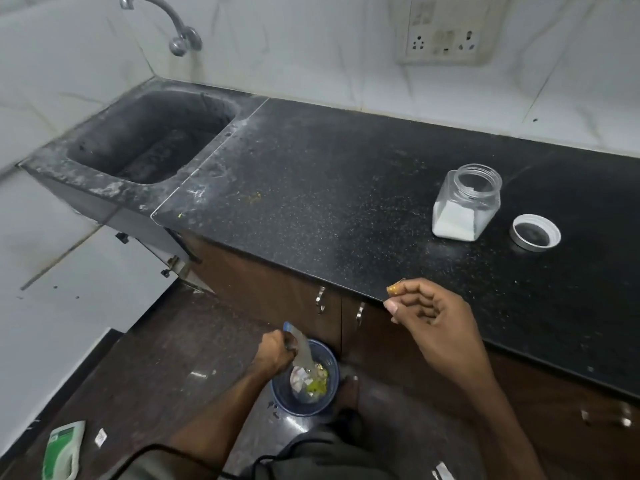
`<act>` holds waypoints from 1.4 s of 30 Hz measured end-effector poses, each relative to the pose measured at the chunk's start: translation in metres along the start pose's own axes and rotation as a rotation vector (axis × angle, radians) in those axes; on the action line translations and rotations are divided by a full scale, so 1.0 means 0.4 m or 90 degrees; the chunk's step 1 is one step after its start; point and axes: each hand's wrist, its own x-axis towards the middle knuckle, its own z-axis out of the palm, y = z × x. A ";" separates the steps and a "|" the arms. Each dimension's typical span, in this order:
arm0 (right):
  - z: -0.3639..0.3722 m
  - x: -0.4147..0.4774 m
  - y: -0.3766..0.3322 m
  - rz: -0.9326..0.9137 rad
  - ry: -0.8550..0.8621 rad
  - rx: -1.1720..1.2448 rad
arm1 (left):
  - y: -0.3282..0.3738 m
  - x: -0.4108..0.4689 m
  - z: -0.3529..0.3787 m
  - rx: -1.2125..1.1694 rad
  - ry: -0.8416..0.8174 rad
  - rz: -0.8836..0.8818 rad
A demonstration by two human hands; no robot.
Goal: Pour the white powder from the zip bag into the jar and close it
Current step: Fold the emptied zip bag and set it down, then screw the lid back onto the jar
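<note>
A clear square jar (464,206) stands open on the black counter (329,188), holding white powder in its lower part. Its white lid (535,233) lies upside down just to the right, apart from the jar. My left hand (275,351) is low over a blue bin (329,396) on the floor, gripping the clear zip bag (303,351) with a blue top strip; the bag hangs into the bin. My right hand (433,317) hovers at the counter's front edge, fingers curled, pinching a small yellowish scrap (394,288).
A dark sink (152,136) with a tap (173,22) lies at the far left. The bin holds paper and yellow scraps. A green and white packet (64,448) lies on the floor at bottom left. Cabinet handles (322,299) are below the counter. A wall socket (446,36) sits above.
</note>
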 end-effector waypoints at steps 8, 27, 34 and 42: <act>-0.047 -0.051 0.004 0.001 0.054 0.001 | 0.006 0.026 0.016 0.040 -0.100 0.011; -0.159 0.187 -0.021 -0.030 0.147 -0.010 | 0.612 -0.016 -0.246 -0.525 0.345 0.518; -0.260 0.339 0.003 -0.003 0.259 -0.089 | 0.908 0.048 -0.144 -0.195 0.120 0.666; -0.354 0.377 0.136 0.149 0.397 -0.172 | 1.008 0.143 -0.041 -0.278 0.079 0.638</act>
